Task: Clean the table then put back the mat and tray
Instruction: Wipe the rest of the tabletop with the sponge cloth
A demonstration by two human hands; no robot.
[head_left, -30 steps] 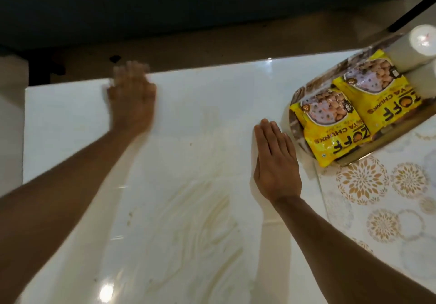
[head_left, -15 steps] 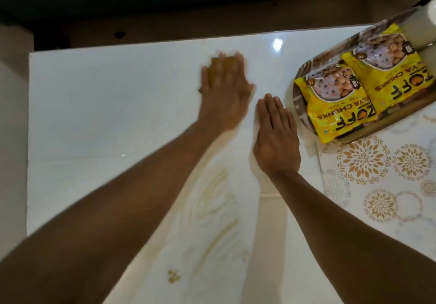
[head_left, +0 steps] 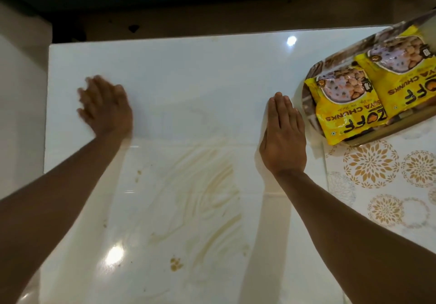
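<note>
The left hand [head_left: 106, 108] sweeps the table [head_left: 188, 72], blurred, grip unclear; the right hand [head_left: 282, 136] lies flat beside the tray [head_left: 368, 138] on the mat [head_left: 377, 185]. Careless wiping could spread the brown smears [head_left: 212, 185].

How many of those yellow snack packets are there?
2, side by side on the tray at the table's far right: one packet nearer the right hand, the other partly cut off. More may be hidden.

"SOYA CHUNKS" on yellow packets [head_left: 339, 110]
</note>
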